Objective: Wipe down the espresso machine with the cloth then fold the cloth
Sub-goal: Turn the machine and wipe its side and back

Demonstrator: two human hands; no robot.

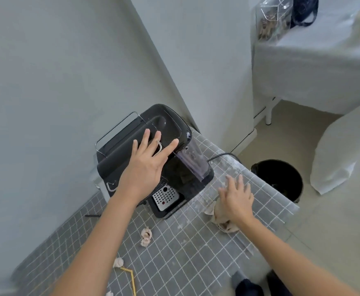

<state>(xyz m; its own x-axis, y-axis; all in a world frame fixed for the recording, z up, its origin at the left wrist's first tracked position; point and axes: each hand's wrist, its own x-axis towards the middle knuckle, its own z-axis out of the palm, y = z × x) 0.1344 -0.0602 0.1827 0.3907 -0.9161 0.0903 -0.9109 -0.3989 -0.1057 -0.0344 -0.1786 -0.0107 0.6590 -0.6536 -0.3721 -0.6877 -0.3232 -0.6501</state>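
A black espresso machine (166,124) stands against the wall at the back of a grey grid-patterned table (174,253). A clear water tank (194,162) is on its right side and a perforated steel drip tray (166,196) at its front. My left hand (147,165) lies flat on the machine's top, fingers spread, holding nothing. A crumpled beige cloth (220,216) lies on the table to the right of the machine. My right hand (235,198) hovers just above the cloth with fingers spread; it looks motion-blurred.
Small crumpled paper wads (146,236) (118,262) and a yellow stick (131,278) lie on the table near me. A black bin (279,178) stands on the floor past the table's right edge. A power cord (224,155) trails off the table. White-covered furniture (315,67) is at the back right.
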